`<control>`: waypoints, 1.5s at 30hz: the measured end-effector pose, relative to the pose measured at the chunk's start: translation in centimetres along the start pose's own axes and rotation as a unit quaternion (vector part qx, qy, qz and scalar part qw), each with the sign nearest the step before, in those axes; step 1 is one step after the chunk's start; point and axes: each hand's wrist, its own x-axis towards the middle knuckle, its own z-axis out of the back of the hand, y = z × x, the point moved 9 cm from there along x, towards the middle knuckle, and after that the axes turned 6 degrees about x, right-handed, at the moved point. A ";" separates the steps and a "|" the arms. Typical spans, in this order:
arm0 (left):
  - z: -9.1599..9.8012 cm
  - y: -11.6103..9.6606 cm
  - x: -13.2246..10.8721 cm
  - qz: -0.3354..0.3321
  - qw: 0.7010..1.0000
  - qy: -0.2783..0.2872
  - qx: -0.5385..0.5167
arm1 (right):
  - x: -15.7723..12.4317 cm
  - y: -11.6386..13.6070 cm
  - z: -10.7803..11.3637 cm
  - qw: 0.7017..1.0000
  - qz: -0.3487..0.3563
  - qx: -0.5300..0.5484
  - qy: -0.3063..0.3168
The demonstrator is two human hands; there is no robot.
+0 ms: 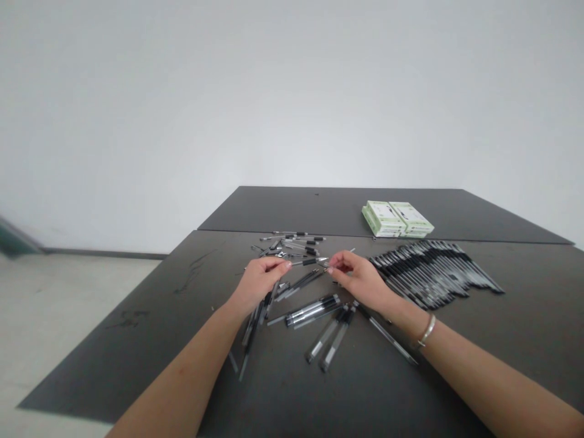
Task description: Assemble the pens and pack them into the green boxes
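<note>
- White wall (292, 103) fills the top of the view, pale floor (77, 316) shows at 9 o'clock, and two dark grey tabletops (137, 359) meet in a straight seam, one behind the other.
- Counting from the hands, 12 o'clock is straight ahead.
- Two pale green pen boxes (396, 219) sit side by side at about 1 o'clock on the far tabletop, closed, so their contents cannot be seen. Their edges suggest further boxes stacked beneath, but the number is hard to tell.
- A tight, fanned row of black-capped pens (431, 274) lies at 3 o'clock, dozens of them, too overlapped to count.
- A loose cluster of pens (292, 244) lies at 12 o'clock, roughly ten, crossing one another.
- Six separate pens lie at 5 to 6 o'clock: three side by side (312, 310), two angled together (331, 340), and one alone (385, 334).
- More pens (255, 325) lie in a loose heap just below the left wrist, their number unclear.
- Both forearms reach in from the bottom corners, with the hands almost meeting at the centre, palms down.
- Left hand (260, 283) is closed, with thumb and fingers pinching the barrel of one black-capped gel pen (310, 261).
- Right hand (360, 281) curls inward, fingertips touching the pen's tip end; how firmly they hold it is hard to tell.
- Silver bangle (426, 331) circles the right wrist.
</note>
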 end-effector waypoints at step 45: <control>-2.8 -2.9 -1.7 -0.055 0.989 0.111 0.079 | -3.3 0.8 1.1 0.994 -0.013 0.106 -0.036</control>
